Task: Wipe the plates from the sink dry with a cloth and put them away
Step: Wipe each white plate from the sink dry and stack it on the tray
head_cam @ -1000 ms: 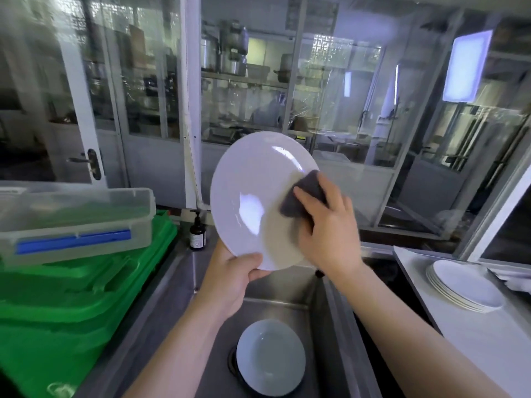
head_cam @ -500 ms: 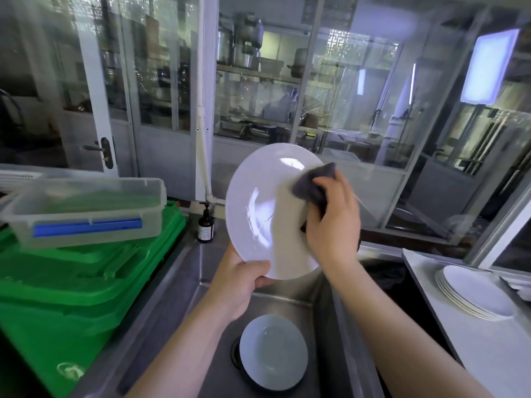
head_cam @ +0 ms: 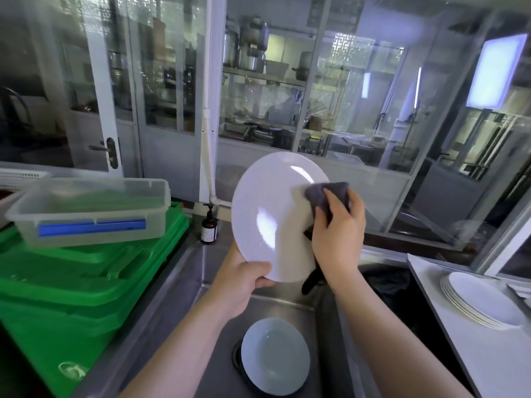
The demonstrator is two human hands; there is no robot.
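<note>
Drying is the step in hand: the left hand (head_cam: 241, 280) pinches the lower rim of a white plate (head_cam: 270, 214) held upright above the steel sink (head_cam: 178, 285), while the right hand (head_cam: 336, 234), fingers curled, presses a grey cloth (head_cam: 321, 193) to its right edge. Next, probably, comes setting it on the plate stack (head_cam: 482, 300) at right. One plate (head_cam: 274, 354) lies over the drain; the clear lidded box (head_cam: 89, 211) on green crates (head_cam: 71, 282) looks empty
</note>
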